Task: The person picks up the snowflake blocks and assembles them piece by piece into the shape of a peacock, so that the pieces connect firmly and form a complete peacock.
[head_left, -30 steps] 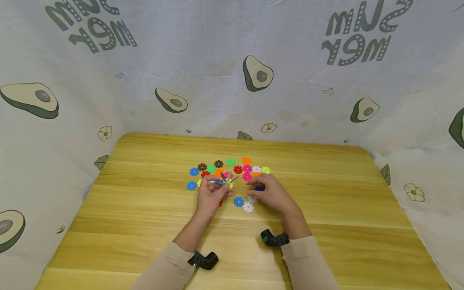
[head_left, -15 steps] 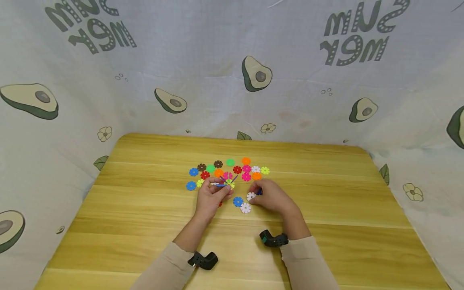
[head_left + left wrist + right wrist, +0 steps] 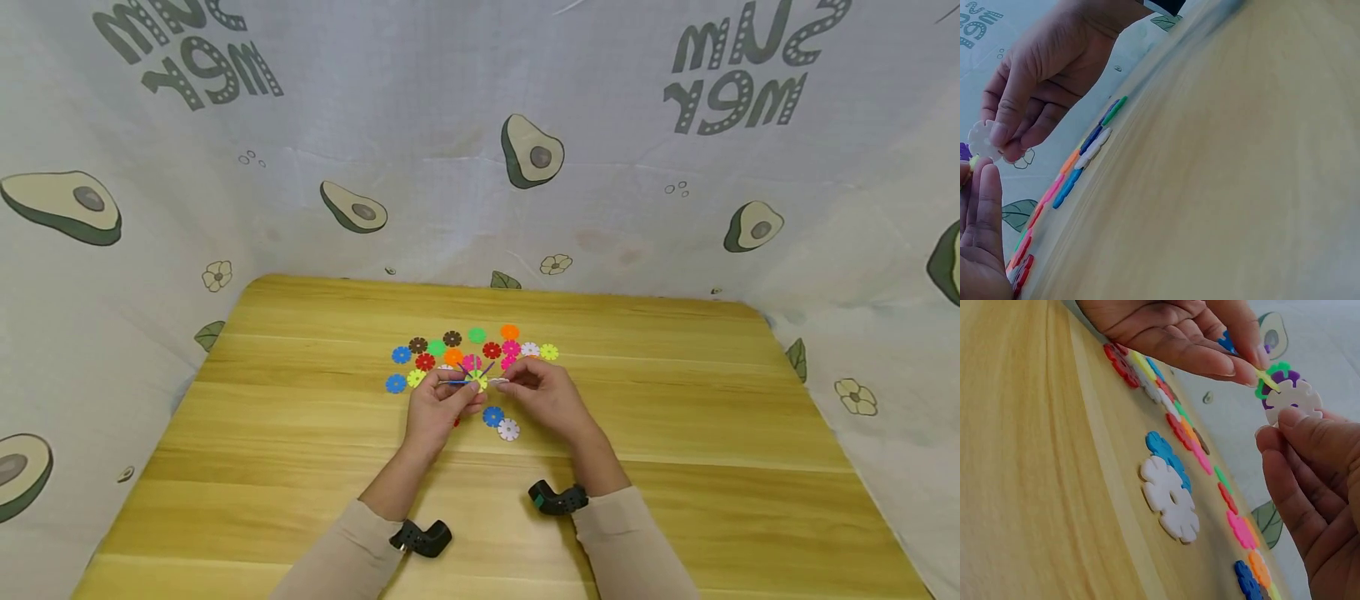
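The right hand (image 3: 543,396) pinches a white disc (image 3: 1304,403) between thumb and fingers, raised off the table (image 3: 262,467) and brought up to the edge of the yellow disc (image 3: 481,383); half a second earlier that white disc lay on the table under the same fingers. The two hands now appear to be working on one join, though whether the slots engage I cannot tell. The left hand (image 3: 442,402) grips the yellow disc much where it did, with a blue disc (image 3: 1227,342), a green disc (image 3: 1281,365) and purple pieces (image 3: 1287,376) fanning from it. Nearer the person, another white disc (image 3: 508,429) lies overlapping a loose blue disc (image 3: 492,417), both unmoved. Beyond the hands, the scattered discs (image 3: 477,335) lie as before, some now covered by the right hand.
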`<state>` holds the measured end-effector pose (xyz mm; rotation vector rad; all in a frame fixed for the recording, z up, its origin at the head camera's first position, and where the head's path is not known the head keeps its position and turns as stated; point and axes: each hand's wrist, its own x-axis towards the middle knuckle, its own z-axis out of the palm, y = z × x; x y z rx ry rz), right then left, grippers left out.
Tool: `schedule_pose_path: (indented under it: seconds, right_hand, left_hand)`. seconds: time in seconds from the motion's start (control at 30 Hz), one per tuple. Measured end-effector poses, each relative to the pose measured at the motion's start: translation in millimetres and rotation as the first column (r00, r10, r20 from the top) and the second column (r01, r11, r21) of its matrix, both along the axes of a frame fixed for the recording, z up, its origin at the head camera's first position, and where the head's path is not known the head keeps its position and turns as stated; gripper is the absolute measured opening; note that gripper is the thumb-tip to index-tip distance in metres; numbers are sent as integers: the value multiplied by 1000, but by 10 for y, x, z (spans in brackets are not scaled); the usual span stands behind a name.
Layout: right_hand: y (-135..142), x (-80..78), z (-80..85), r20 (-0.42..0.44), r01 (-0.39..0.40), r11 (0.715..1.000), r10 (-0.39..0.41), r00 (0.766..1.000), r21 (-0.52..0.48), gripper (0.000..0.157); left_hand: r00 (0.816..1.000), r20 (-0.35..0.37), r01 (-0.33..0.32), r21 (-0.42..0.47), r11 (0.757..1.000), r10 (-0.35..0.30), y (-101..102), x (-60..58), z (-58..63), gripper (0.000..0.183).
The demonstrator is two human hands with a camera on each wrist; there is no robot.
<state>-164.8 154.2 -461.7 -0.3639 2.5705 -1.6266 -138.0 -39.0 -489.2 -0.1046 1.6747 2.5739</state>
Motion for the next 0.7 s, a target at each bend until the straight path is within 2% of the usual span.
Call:
schedule_pose_path:
  seconds: [0.13, 0.5, 0.6, 0.7]
  right_hand:
    - [-26, 5, -15, -4, -6, 999, 6, 1000, -36, 8]
    - [-96, 17, -35, -61, -1, 999, -1, 998, -41, 8]
    - [-81, 5, -27, -45, -20, 1000, 20, 999, 12, 6]
    - [16, -21, 2, -26, -11, 994, 14, 1000, 113, 11]
  left_hand:
    - [1000, -4, 10, 9, 1000, -10, -1, 1, 6, 23]
    - [1000, -18, 0, 2, 1000, 0, -12, 8, 25, 19]
    - [1000, -3, -5, -22, 1000, 5, 5, 5, 15, 19]
    - [1000, 1, -11, -43, 999, 11, 25, 1, 8, 21]
